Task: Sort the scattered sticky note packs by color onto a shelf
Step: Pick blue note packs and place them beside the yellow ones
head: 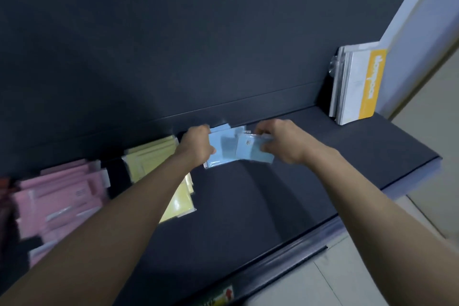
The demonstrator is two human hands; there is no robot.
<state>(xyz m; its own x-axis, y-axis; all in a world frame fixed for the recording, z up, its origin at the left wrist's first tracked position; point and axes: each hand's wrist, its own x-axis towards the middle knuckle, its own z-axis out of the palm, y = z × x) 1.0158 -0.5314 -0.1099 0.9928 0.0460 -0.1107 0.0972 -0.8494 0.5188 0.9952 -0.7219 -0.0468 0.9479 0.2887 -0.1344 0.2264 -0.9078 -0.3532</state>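
Both of my hands are closed on the blue packs [224, 149] at the back of the dark shelf [347, 146]: the left hand [197, 145] pinches their left edge with thumb underneath, and the right hand [282, 141] clamps the right side, fingers curled over the top pack.

Going left to right along the shelf, I see a heap of pink packs [57, 199] at the far left, overlapping one another and partly cut off by the frame edge. Just beside them lie the yellow packs [154, 156], a stack that my left forearm crosses and covers in its middle. Next come the blue packs, fanned and tilted between my hands, close to the rear wall. Well apart at the right end, a bundle of white packages with a yellow band [357, 84] stands upright against the wall.

Motion blur smears the blue packs, so I cannot count them or read their small label. Something colourful [223, 295] under the shelf's front lip is too cut off to identify.

Both my arms reach forward nearly straight, wrists converging, sleeves bare.
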